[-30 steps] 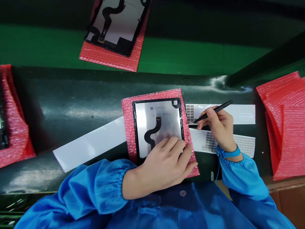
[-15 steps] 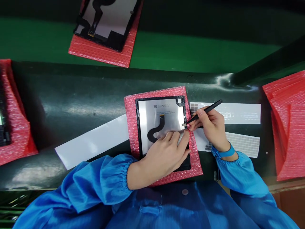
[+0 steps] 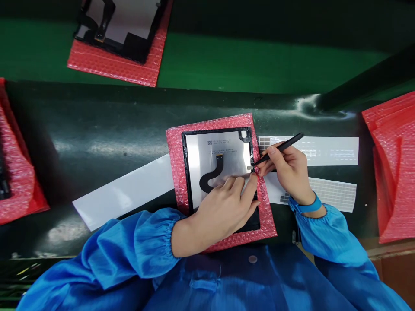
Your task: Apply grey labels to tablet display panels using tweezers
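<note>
A tablet screen panel (image 3: 194, 168) lies back side up, with a silvery back, a black frame and a curved black flex cable (image 3: 220, 166). Beneath it is a pink bubble-wrap bag (image 3: 177, 172). Across the lower part of the panel rests my left hand (image 3: 223, 205), its index finger reaching to the right edge and the thumb apart from it. My right hand (image 3: 292, 170) holds black tweezers (image 3: 282, 147) like a pen. Their tip is at the panel's right edge, beside a small light tab (image 3: 250, 168). Whether the tip grips anything is too small to tell.
Sheets of small grey stickers (image 3: 333, 151) lie to the right, a white strip (image 3: 126, 190) to the left. Another screen panel (image 3: 134, 47) on pink bubble wrap lies at the back. Red bubble-wrap bags (image 3: 394, 172) are at far right; another wrapped panel (image 3: 19, 181) is at far left.
The view has shifted slightly, so the background things sit a little further left and higher. Both hands and the tweezers keep nearly the same place on the panel.
</note>
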{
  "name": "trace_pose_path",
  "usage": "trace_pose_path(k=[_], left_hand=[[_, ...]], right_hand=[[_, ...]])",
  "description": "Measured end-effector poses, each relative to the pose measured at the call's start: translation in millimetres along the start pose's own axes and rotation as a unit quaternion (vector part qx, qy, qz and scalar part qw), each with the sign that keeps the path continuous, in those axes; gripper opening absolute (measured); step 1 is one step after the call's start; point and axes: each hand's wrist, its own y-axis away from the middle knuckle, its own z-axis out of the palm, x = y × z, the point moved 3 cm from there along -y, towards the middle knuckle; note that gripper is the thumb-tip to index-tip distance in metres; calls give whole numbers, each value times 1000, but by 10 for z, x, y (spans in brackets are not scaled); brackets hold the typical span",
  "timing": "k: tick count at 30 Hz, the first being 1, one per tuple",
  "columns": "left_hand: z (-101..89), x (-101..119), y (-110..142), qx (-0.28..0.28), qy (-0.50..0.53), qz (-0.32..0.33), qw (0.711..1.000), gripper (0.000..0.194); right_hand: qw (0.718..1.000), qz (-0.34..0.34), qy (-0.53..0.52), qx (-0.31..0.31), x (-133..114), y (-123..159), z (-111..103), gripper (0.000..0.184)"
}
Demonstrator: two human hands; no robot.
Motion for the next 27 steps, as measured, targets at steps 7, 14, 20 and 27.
trace_pose_path(k=[7,14,20,27], left_hand=[[-3,-3,-7,0,-11,-1,1000,57],[25,6,-40,-16,-25,-8,1000,63],[20,-15,-36,-31,4,-19,999,61],[-9,-73,-39,-2,42,-47,998,62]], right_hand=[[1000,3,20,6,0,1,-10,41],[1000,5,17,9,25,8,0,40],[996,-49,38,68,-202,2,-67,49],[976,-91,74,183,-237,488,-679,27]])
